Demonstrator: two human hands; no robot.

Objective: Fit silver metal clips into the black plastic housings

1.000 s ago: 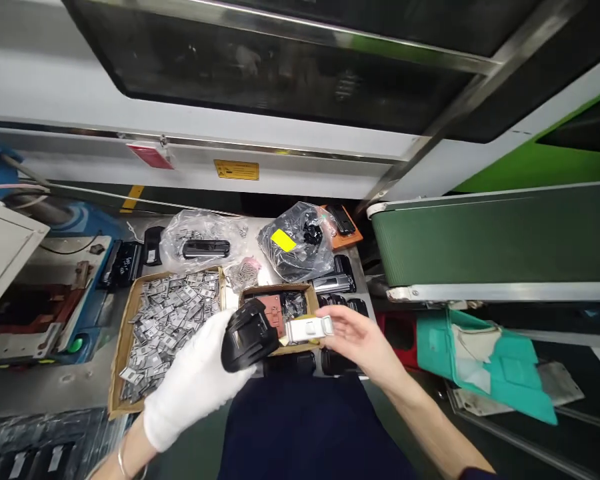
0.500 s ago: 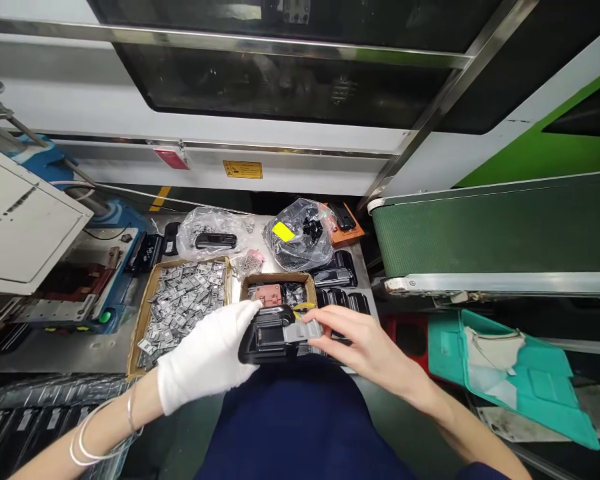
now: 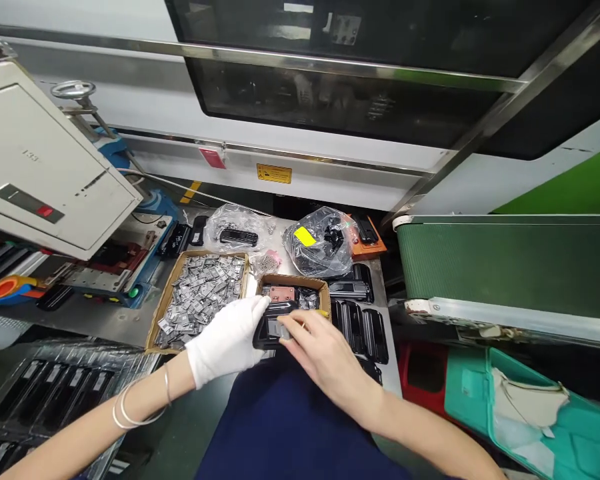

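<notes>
My left hand, in a white glove, grips a black plastic housing by its left end, just above my lap. My bare right hand lies over the housing's right side, its fingertips pressing a small light-grey part into the housing's recess. Directly behind them sits a small cardboard box holding a reddish-brown piece and small metal parts. A larger cardboard tray full of several flat grey metal stampings lies to the left.
Black housings lie in a row to the right of the small box. Clear bags of parts sit at the back. A green conveyor runs on the right, a press fixture stands left, and trays of black parts lie lower left.
The view has swung left. My right hand carried the light-grey part down onto the black housing, which my left hand turned flat and lowered towards my lap.
</notes>
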